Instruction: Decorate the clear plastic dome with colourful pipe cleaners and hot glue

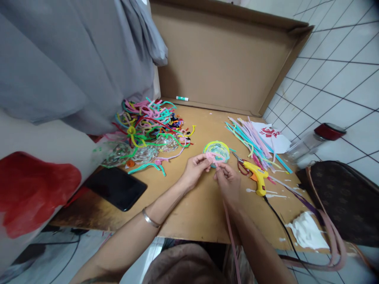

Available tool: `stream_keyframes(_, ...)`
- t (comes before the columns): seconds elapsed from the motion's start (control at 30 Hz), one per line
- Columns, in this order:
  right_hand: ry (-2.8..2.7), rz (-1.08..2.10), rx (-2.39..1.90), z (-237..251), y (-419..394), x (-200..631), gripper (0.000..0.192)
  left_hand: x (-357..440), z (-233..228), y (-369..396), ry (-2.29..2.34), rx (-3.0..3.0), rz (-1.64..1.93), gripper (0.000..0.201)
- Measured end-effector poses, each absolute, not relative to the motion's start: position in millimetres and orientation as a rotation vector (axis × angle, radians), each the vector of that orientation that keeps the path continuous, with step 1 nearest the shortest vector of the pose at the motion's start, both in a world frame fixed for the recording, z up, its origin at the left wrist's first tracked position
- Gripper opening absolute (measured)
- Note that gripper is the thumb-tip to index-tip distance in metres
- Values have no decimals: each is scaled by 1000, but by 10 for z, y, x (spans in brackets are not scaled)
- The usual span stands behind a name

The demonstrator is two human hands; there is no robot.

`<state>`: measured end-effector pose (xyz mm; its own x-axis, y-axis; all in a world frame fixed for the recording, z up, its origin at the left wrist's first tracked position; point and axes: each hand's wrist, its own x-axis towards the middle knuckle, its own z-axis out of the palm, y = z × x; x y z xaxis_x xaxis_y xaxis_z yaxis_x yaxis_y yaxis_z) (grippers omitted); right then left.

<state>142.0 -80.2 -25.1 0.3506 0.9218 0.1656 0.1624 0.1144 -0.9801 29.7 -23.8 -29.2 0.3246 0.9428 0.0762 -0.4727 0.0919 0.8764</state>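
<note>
Your left hand point(194, 169) is pinched nearly closed, thumb and fingertips clamped on the looped end of a pink pipe cleaner point(213, 158). Right beside it your right hand point(227, 181) is closed on the same pink pipe cleaner, and the rest of its length trails down between your forearms toward your lap. Both hands sit just in front of a small round woven disc point(217, 150) with a yellow-green rim, which lies on the table and touches the pink loop (can't tell if the loop is actually attached to it).

Going left to right across the brown table point(189, 213): a black phone point(117, 188) near the front-left edge, a tangled heap of coloured pipe cleaners point(149, 122) with some shiny clear discs under it, then your hands and the disc in the middle, red-handled scissors point(241, 165) and a yellow glue gun point(258, 177) just right of them, its black cord running off the front edge. Behind those a fan of straight pipe cleaners point(254, 140), a jar with a red lid point(318, 140) and a brown bag point(343, 201) at far right.

A cardboard sheet point(222, 59) stands along the back, grey cloth point(74, 59) hangs at left, tiled wall at right. The bare stretch of table is in front of your hands and between the phone and your left wrist
</note>
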Motion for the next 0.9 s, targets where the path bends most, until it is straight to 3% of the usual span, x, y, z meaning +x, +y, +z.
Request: stream_keyframes(0.9,-1199,462,-1461,-286,-812,1460,28,274,-286,-211,590,1001,1109,41)
